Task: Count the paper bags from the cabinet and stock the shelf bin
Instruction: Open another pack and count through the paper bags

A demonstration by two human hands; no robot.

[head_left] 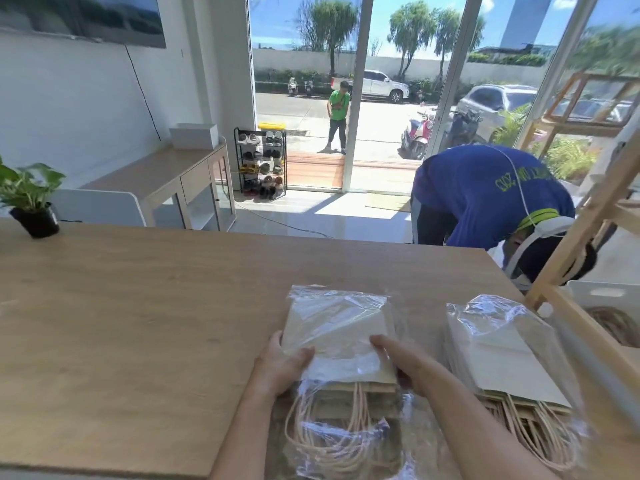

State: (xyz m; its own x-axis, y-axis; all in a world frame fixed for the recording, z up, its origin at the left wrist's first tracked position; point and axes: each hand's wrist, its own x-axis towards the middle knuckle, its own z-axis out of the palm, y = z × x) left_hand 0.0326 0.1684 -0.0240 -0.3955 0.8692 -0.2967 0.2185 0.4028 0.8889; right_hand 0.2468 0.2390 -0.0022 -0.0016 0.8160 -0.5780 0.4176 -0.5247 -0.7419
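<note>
Two packs of flat brown paper bags lie in crinkled clear plastic. The glare on the wrap makes the number of bags in each impossible to tell. The twine handles [325,427] of the centre pack [337,337] run down to the bottom edge of the view, and the loose plastic there is cut off. The right side is blurred. A pale wooden shelf frame [585,216] crosses in front of a white bin [602,296], which is only partly seen.

Both packs rest on a light wooden table [138,306], near its front edge. A small potted plant [31,199] stands at the table's far left. Beyond it is a bright room with a low sideboard [166,178], a shoe rack [261,164] and tall glass doors. A person in a blue shirt [485,192] bends over past the table's far right corner.

The centre pack lies lengthwise away from the viewer, with its handles nearest and its closed end toward the doors. The left hand [282,363] grips its left edge with the thumb on top. The right hand [401,362] curls over its right edge. The second pack [498,355] lies just to the right, turned the same way but slightly angled.
</note>
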